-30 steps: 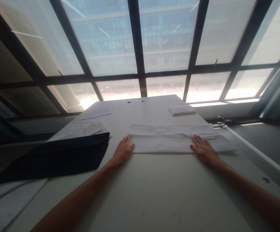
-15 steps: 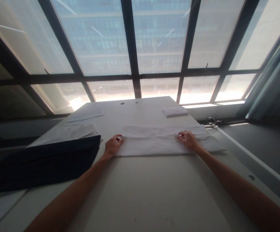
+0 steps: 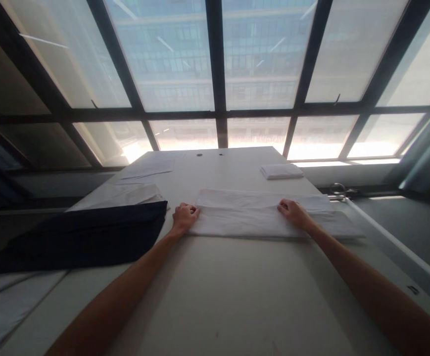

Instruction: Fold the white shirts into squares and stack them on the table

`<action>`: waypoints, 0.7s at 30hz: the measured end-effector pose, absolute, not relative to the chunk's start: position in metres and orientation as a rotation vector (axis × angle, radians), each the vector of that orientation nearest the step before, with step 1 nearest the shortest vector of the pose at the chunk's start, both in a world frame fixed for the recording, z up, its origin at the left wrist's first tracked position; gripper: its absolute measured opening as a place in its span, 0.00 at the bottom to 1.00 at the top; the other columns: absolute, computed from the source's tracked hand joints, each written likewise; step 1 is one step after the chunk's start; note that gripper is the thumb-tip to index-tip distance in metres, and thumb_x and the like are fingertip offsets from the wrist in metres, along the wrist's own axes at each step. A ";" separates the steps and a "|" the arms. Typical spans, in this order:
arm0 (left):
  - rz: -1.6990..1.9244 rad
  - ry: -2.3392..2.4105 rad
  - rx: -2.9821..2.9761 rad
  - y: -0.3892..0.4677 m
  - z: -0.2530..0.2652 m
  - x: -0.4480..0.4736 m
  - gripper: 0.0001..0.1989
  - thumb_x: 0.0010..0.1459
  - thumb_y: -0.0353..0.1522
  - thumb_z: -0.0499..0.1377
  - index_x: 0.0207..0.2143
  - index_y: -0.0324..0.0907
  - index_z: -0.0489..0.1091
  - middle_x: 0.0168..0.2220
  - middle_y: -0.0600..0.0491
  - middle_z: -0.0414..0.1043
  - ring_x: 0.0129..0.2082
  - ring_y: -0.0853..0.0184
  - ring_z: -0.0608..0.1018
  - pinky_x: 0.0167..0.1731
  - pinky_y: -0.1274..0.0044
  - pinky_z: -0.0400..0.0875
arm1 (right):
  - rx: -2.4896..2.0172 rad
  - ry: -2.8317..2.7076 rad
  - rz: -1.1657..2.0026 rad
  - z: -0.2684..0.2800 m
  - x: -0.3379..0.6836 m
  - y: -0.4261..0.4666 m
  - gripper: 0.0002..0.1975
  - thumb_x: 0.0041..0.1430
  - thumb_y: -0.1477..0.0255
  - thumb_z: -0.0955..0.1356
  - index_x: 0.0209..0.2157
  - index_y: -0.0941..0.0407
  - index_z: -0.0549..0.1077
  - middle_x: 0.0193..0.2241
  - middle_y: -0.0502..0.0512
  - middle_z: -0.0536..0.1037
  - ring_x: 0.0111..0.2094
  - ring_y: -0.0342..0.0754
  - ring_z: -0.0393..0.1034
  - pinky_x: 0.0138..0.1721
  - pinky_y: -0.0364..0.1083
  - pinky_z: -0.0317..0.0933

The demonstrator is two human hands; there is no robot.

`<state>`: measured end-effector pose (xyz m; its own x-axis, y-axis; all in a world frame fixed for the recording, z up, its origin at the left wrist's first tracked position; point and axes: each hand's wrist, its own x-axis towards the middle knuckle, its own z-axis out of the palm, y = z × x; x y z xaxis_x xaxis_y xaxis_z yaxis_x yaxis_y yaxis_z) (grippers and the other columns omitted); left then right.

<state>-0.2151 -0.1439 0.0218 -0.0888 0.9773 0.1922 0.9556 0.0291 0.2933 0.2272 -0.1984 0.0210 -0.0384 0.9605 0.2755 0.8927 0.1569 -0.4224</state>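
A long white folded cloth (image 3: 237, 220) lies flat across the white table (image 3: 237, 287) in front of me. At its left end, my left hand (image 3: 185, 217) pinches the edge between curled fingers and thumb. My right hand (image 3: 294, 215) rests on the cloth right of its middle, fingers closed on a fold of the upper layer. The cloth's right end reaches past my right wrist, with a lower layer showing there. What kind of cloth it is, I cannot tell.
Left of my hand lies a dark navy folded garment (image 3: 88, 237), over white cloths (image 3: 125, 195). A small folded white cloth (image 3: 281, 171) sits at the far right. A white pole (image 3: 393, 240) runs along the table's right side. Windows (image 3: 181, 59) stand behind.
The whole view has shifted, so the table and cloths appear farther right. Both hands stay at the white cloth; the fingers of my right hand look more closed.
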 end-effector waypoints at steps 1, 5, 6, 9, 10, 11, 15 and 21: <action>0.520 2.244 2.073 -0.146 0.022 -0.215 0.15 0.61 0.41 0.56 0.39 0.42 0.77 0.49 0.44 0.72 0.51 0.52 0.73 0.48 0.67 0.68 | -1.795 -1.951 0.150 0.018 0.226 -0.198 0.10 0.63 0.65 0.65 0.36 0.55 0.75 0.32 0.56 0.80 0.35 0.51 0.73 0.36 0.45 0.59; 0.567 2.278 2.245 -0.160 0.028 -0.209 0.19 0.61 0.38 0.57 0.53 0.40 0.70 0.54 0.39 0.66 0.55 0.48 0.68 0.51 0.60 0.66 | -1.895 -1.893 0.002 0.010 0.223 -0.195 0.10 0.61 0.63 0.68 0.38 0.54 0.75 0.34 0.57 0.80 0.38 0.53 0.74 0.38 0.46 0.59; 0.589 2.210 2.352 -0.164 0.031 -0.202 0.21 0.61 0.36 0.56 0.56 0.40 0.67 0.56 0.39 0.65 0.56 0.49 0.67 0.53 0.60 0.65 | -1.922 -1.879 -0.013 0.009 0.222 -0.195 0.10 0.61 0.62 0.68 0.37 0.54 0.75 0.33 0.57 0.80 0.38 0.53 0.74 0.39 0.47 0.59; 0.595 1.794 2.661 -0.171 0.037 -0.165 0.21 0.65 0.34 0.52 0.60 0.42 0.64 0.61 0.42 0.62 0.61 0.54 0.65 0.59 0.63 0.60 | -2.004 -1.821 -0.060 0.009 0.216 -0.195 0.12 0.61 0.60 0.69 0.37 0.55 0.76 0.36 0.58 0.79 0.41 0.55 0.73 0.42 0.49 0.61; 0.571 1.636 2.721 -0.172 0.037 -0.148 0.21 0.66 0.35 0.51 0.60 0.43 0.64 0.63 0.44 0.61 0.62 0.57 0.64 0.61 0.65 0.58 | -2.011 -1.805 -0.085 0.009 0.213 -0.196 0.13 0.61 0.61 0.68 0.40 0.55 0.76 0.39 0.59 0.79 0.44 0.56 0.72 0.44 0.50 0.61; 0.535 1.493 2.761 -0.173 0.034 -0.132 0.22 0.67 0.35 0.49 0.62 0.43 0.63 0.64 0.45 0.61 0.64 0.58 0.62 0.63 0.65 0.55 | -2.003 -1.796 -0.114 0.009 0.210 -0.198 0.14 0.62 0.62 0.67 0.44 0.55 0.75 0.43 0.61 0.78 0.47 0.57 0.71 0.47 0.50 0.61; 0.348 1.241 2.778 -0.172 0.016 -0.084 0.26 0.70 0.40 0.43 0.68 0.44 0.56 0.69 0.48 0.52 0.70 0.58 0.53 0.66 0.59 0.46 | -1.969 -1.901 -0.127 0.002 0.212 -0.207 0.25 0.69 0.63 0.58 0.62 0.59 0.64 0.61 0.65 0.67 0.61 0.56 0.60 0.60 0.54 0.52; 0.256 1.227 2.793 -0.167 0.003 -0.090 0.29 0.71 0.43 0.39 0.70 0.44 0.50 0.71 0.48 0.46 0.71 0.58 0.48 0.67 0.60 0.44 | -2.217 -1.891 -0.120 -0.013 0.288 -0.228 0.32 0.71 0.59 0.52 0.66 0.64 0.58 0.67 0.68 0.56 0.69 0.58 0.45 0.66 0.60 0.39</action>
<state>-0.0903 -0.1669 0.0027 0.6651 0.7370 0.1203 0.7236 -0.6758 0.1400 0.2882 -0.2279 -0.0130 0.1664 0.9641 0.2069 0.9825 -0.1445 -0.1172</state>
